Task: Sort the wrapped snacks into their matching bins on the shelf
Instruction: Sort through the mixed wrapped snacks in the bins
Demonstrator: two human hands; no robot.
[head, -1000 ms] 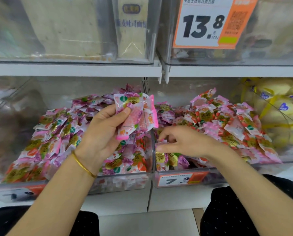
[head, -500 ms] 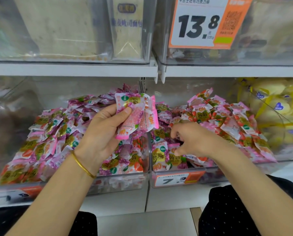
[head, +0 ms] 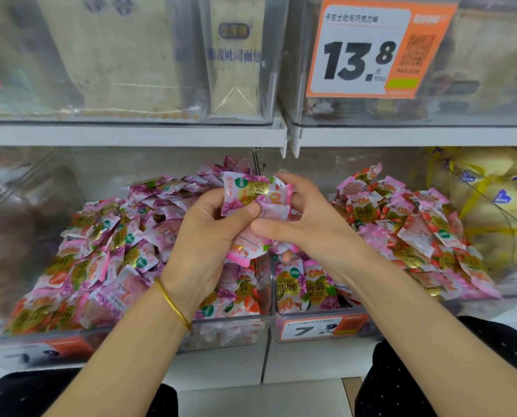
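Observation:
My left hand (head: pixel 204 236) grips a bunch of pink and purple wrapped snacks (head: pixel 252 197) above the divide between two clear bins. My right hand (head: pixel 308 219) has come up against the same bunch, its fingers curled round the packets from the right. The left bin (head: pixel 227 329) is heaped with purple grape-print packets (head: pixel 106 251). The right bin (head: pixel 320 326) holds red strawberry-print packets (head: pixel 410 224), with a few purple ones at its front left corner (head: pixel 305 288).
An upper shelf (head: pixel 130 135) carries clear bins of pale bread packs and an orange 13.8 price tag (head: pixel 368 52). Yellow wrapped cakes (head: pixel 492 206) fill the bin at far right. A brownish bin stands at far left. My knees in dark cloth are at the bottom.
My right hand has lifted out of the right bin and moved left to join the bunch held by my left hand. The left hand stayed raised with its packets.

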